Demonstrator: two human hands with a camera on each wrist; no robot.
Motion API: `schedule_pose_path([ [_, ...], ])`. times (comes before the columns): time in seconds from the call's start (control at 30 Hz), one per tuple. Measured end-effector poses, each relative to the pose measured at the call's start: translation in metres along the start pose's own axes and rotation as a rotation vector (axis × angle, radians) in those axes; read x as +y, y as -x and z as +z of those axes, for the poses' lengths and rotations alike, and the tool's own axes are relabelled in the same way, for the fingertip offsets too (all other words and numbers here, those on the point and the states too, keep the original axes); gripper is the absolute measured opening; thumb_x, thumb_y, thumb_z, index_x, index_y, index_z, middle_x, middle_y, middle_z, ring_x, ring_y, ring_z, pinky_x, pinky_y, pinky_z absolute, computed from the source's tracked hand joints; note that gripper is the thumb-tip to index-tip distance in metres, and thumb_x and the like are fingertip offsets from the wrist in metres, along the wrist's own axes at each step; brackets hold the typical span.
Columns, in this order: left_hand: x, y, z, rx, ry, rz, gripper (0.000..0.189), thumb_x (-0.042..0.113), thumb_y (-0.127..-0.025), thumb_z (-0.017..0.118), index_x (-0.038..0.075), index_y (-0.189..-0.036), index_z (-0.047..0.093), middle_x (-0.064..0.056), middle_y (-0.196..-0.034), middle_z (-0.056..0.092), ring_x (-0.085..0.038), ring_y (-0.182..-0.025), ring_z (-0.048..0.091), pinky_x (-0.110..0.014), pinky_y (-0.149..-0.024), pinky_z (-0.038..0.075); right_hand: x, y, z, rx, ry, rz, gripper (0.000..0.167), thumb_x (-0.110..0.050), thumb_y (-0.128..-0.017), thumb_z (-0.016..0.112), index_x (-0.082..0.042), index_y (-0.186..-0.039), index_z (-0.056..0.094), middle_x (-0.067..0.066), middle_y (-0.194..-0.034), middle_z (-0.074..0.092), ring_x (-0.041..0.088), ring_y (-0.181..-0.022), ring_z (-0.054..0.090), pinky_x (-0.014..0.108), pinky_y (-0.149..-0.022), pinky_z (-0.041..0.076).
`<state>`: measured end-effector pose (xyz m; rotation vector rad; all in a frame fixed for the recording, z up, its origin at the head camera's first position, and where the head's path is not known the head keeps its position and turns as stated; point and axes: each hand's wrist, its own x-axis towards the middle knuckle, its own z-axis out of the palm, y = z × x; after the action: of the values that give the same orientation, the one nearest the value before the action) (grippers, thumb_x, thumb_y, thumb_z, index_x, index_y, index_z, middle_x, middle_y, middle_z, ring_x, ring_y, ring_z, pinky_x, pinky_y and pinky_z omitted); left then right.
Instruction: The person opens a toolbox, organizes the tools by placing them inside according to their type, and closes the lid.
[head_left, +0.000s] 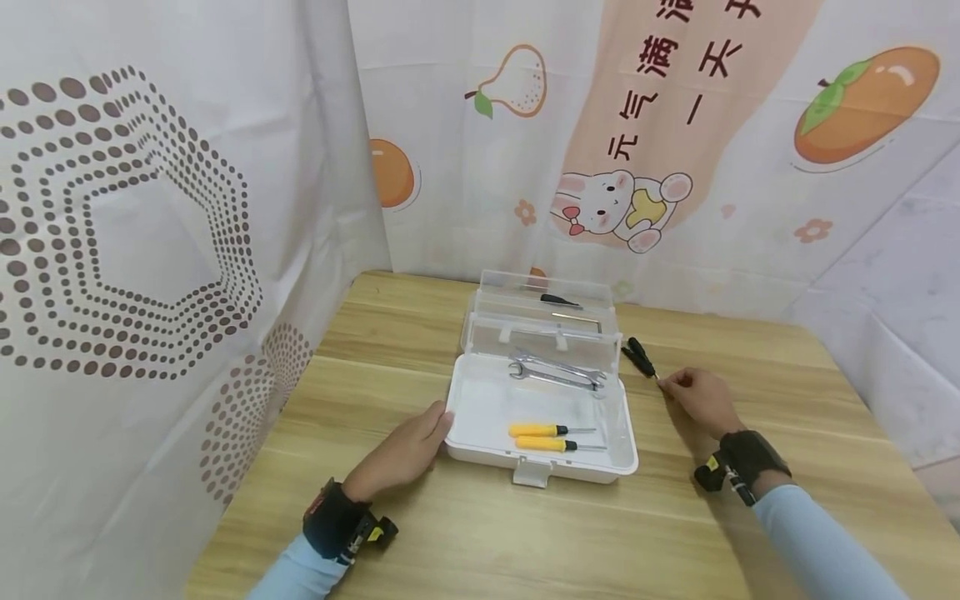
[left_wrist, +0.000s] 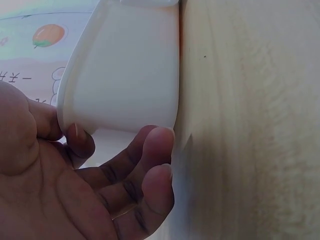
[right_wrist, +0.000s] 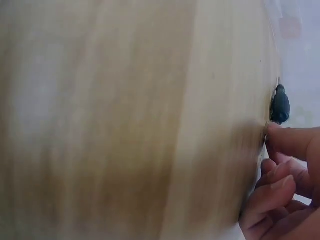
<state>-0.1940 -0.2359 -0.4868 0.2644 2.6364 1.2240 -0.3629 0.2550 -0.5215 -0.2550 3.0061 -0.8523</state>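
A white toolbox (head_left: 480, 408) with its clear lid (head_left: 543, 312) folded back stands on the table. My left hand (head_left: 408, 446) grips its left side near the front corner. In the left wrist view, the fingers (left_wrist: 159, 145) bend around the white wall (left_wrist: 125, 65). Right of the box, my right hand (head_left: 701, 400) pinches the thin shaft of a black-handled screwdriver (head_left: 638, 357); the handle points away, toward the back. The right wrist view shows the dark handle (right_wrist: 281, 105) just beyond the fingertips (right_wrist: 274, 129). Inside the box lie two yellow-handled screwdrivers (head_left: 542, 444) and metal wrenches (head_left: 555, 377).
A black-handled tool (head_left: 560, 300) and an L-shaped hex key (head_left: 577, 318) show in the area of the clear lid. The box's front latch (head_left: 532, 473) hangs down. A printed curtain (head_left: 450, 167) borders the wooden table (head_left: 540, 542) at the back and left.
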Motion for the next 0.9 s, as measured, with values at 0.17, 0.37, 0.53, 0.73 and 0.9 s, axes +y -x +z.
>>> schedule_pose_path([
  [0.17, 0.001, 0.0, -0.002, 0.006, 0.003, -0.001, 0.048, 0.048, -0.113, 0.027, 0.009, -0.124, 0.05, -0.008, -0.079, 0.057, -0.02, -0.065, 0.054, -0.036, -0.06, 0.044, -0.002, -0.002, 0.0, 0.013, -0.013, -0.005, 0.044, -0.042, -0.102, 0.065, 0.001, -0.11, 0.068, 0.018, -0.1, 0.072, 0.033, -0.09, 0.066, 0.044, -0.075, 0.05],
  [0.37, 0.0, -0.002, -0.002, 0.009, 0.001, 0.009, 0.047, 0.047, -0.113, 0.026, 0.008, -0.122, 0.051, -0.006, -0.078, 0.056, -0.02, -0.064, 0.054, -0.036, -0.06, 0.044, -0.018, -0.008, -0.002, 0.001, 0.003, -0.047, 0.043, -0.04, -0.102, 0.066, 0.003, -0.113, 0.065, 0.024, -0.102, 0.071, 0.038, -0.092, 0.066, 0.05, -0.077, 0.051],
  [0.53, -0.001, -0.002, -0.001, 0.01, 0.003, 0.017, 0.048, 0.049, -0.113, 0.026, 0.009, -0.121, 0.051, -0.004, -0.078, 0.056, -0.019, -0.065, 0.054, -0.036, -0.061, 0.044, -0.023, -0.012, -0.004, -0.029, 0.047, -0.038, 0.029, -0.026, -0.103, 0.065, 0.002, -0.096, 0.073, 0.011, -0.086, 0.07, 0.023, -0.075, 0.057, 0.036, -0.067, 0.043],
  [0.73, -0.001, -0.002, -0.001, 0.017, 0.003, 0.015, 0.05, 0.05, -0.112, 0.025, 0.009, -0.123, 0.051, -0.004, -0.078, 0.055, -0.019, -0.065, 0.054, -0.037, -0.061, 0.044, -0.019, -0.011, -0.01, -0.095, 0.05, -0.072, 0.032, -0.022, -0.105, 0.061, 0.003, -0.089, 0.073, 0.007, -0.079, 0.064, 0.018, -0.068, 0.05, 0.034, -0.061, 0.04],
  [0.9, -0.001, -0.001, -0.001, 0.008, 0.0, 0.019, 0.047, 0.048, -0.113, 0.026, 0.009, -0.122, 0.051, -0.004, -0.078, 0.056, -0.018, -0.065, 0.054, -0.036, -0.061, 0.045, -0.004, -0.002, -0.014, -0.083, 0.031, -0.086, 0.025, -0.016, -0.104, 0.063, 0.003, -0.089, 0.072, 0.013, -0.088, 0.071, 0.02, -0.076, 0.056, 0.035, -0.067, 0.045],
])
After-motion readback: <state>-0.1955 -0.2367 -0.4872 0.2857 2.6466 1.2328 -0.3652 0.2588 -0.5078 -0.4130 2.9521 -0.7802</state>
